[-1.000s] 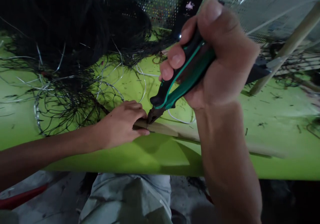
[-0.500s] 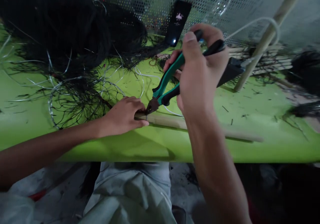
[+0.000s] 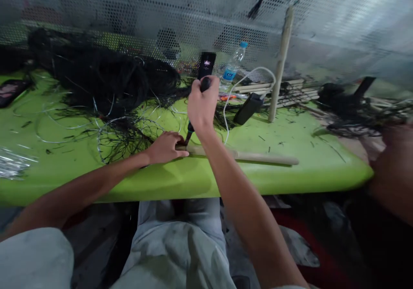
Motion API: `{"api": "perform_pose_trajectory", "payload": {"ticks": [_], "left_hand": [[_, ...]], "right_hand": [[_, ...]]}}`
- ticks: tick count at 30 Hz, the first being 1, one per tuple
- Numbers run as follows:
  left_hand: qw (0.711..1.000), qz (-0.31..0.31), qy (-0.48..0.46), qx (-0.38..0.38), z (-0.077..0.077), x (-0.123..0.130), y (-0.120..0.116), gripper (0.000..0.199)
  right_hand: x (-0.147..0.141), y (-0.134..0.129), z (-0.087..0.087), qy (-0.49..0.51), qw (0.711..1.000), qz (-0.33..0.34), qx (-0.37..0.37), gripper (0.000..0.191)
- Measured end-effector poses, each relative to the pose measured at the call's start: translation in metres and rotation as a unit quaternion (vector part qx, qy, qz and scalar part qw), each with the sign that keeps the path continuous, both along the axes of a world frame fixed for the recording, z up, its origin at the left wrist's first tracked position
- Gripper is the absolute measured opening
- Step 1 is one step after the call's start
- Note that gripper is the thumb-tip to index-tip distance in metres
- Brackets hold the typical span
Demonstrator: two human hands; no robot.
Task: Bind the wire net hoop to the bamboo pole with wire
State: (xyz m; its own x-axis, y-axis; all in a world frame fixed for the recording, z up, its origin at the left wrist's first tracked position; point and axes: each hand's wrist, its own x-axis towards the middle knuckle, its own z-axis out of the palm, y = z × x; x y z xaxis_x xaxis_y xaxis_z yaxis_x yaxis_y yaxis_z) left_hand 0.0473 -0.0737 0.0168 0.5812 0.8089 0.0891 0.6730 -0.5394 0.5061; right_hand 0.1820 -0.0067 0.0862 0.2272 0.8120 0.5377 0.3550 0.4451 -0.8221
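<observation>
Pliers (image 3: 190,129) tip-down at pale stick (image 3: 264,157)

A bright green desk (image 3: 183,181) carries, reckoned from its middle, a phone (image 3: 13,90) and a loose bundle of silvery wires (image 3: 13,165) far out near nine o'clock, and a heap of black netting (image 3: 109,80) at ten. A plastic bottle (image 3: 230,72) stands at one o'clock, pale sticks (image 3: 300,94) lie between two and three, and a wooden stick (image 3: 264,157) rests near the front edge at four, with dark scraps (image 3: 262,137) scattered just beyond it.
</observation>
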Motion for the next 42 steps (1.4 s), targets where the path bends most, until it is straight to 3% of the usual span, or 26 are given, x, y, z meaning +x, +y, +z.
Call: {"api": "perform_pose_trajectory", "payload": {"ticks": [3,6,11,17,22,25,29,32,38,42], "left_hand": [[1.000,-0.004,-0.004,0.005,0.001,0.000,0.000,0.032],[1.000,-0.016,0.003,0.005,0.002,-0.001,0.000,0.030],[0.999,-0.027,0.038,0.001,0.002,-0.002,0.001,0.034],[0.998,-0.021,0.052,0.001,-0.002,-0.001,0.003,0.037],[0.999,-0.023,0.033,0.010,-0.003,-0.002,-0.001,0.034],[1.000,-0.018,0.013,0.016,-0.003,-0.003,-0.004,0.034],[1.000,-0.006,-0.002,0.022,-0.001,-0.002,-0.007,0.037],[0.999,-0.003,-0.010,0.034,0.001,-0.002,-0.009,0.030],[0.998,-0.010,0.008,0.063,0.001,0.000,-0.015,0.026],[0.997,-0.011,0.029,0.070,0.002,0.000,-0.017,0.027]], "right_hand": [[-0.018,-0.010,0.012,0.054,0.993,-0.075,-0.073,0.022],[-0.026,-0.016,0.020,0.076,0.989,-0.094,-0.089,0.026],[-0.009,-0.008,0.016,0.142,0.980,-0.097,-0.104,0.035],[0.034,0.000,0.006,0.213,0.967,0.051,-0.128,0.059],[0.067,0.000,0.027,0.234,0.952,0.171,-0.099,0.066],[0.069,0.003,0.037,0.226,0.943,0.236,-0.068,0.061],[0.050,0.007,0.020,0.184,0.933,0.306,-0.043,0.060],[0.042,0.010,-0.002,0.169,0.937,0.305,-0.041,0.057],[0.073,0.016,-0.019,0.136,0.949,0.279,-0.050,0.049],[0.084,0.017,-0.021,0.135,0.937,0.306,-0.100,0.054]]}}
